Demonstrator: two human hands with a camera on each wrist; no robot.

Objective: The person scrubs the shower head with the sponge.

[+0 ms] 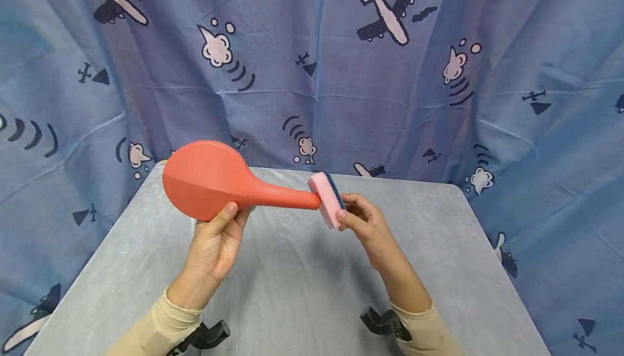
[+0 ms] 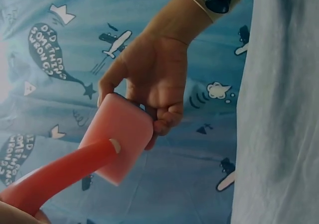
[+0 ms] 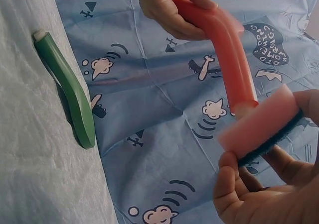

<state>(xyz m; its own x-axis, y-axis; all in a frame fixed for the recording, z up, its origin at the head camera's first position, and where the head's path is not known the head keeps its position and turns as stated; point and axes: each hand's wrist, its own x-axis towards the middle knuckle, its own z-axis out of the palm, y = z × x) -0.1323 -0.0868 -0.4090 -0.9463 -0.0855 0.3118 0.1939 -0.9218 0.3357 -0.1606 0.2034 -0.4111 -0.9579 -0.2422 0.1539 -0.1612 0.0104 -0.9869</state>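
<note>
Above the table, my left hand (image 1: 214, 250) holds an orange-red plastic paddle (image 1: 207, 174) by its round, flat head near the start of the handle. The thumb lies on the near face; most of the fingers are hidden behind it. Its handle points right. A pink sponge (image 1: 325, 199) with a dark blue scouring layer is pinched between the thumb and fingers of my right hand (image 1: 370, 231). The sponge's pink face meets the handle's tip. In the right wrist view, the pale end of the handle (image 3: 234, 69) shows against the sponge (image 3: 264, 122).
A green, long-handled object (image 3: 70, 87) lies on the grey-white covered table (image 3: 30, 159); its head is seen edge-on. In the head view it is mostly hidden behind the left hand. A blue curtain (image 1: 302, 74) printed with planes hangs behind the table.
</note>
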